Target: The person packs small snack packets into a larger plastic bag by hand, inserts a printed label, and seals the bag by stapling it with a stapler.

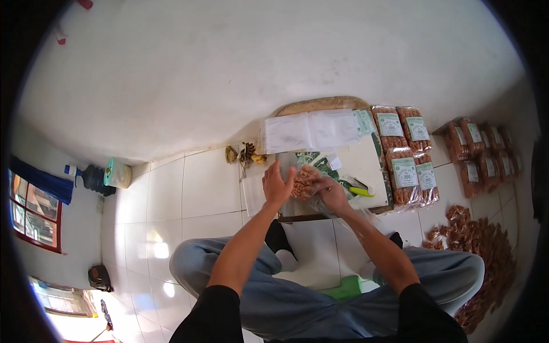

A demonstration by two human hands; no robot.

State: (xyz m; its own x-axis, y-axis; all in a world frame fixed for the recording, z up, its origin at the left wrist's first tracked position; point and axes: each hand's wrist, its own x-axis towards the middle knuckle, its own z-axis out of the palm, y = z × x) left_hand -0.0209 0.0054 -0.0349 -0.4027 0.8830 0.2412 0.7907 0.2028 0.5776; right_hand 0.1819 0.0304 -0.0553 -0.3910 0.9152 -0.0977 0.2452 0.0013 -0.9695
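Over the low board point(370, 166) on the floor, a clear bag of brown snack pieces point(304, 182) is between my two hands. My left hand point(278, 184) touches its left side, with the fingers raised and spread apart. On the right side, my right hand point(331, 194) has its fingers closed on the bag's plastic. Flat clear bags point(311, 131) lie along the board's far edge, with green printed labels point(365, 122) at their right end. Close to my right hand lies a yellow-green tool point(361, 191), perhaps a stapler or cutter.
Packed, labelled bags point(405, 171) stand right of the board, and more point(483, 154) sit farther right. Loose brown snacks point(486, 257) are heaped at the lower right. Bananas point(249, 154) lie left of the board. A green-lidded container point(118, 173) and water bottle point(94, 178) are far left.
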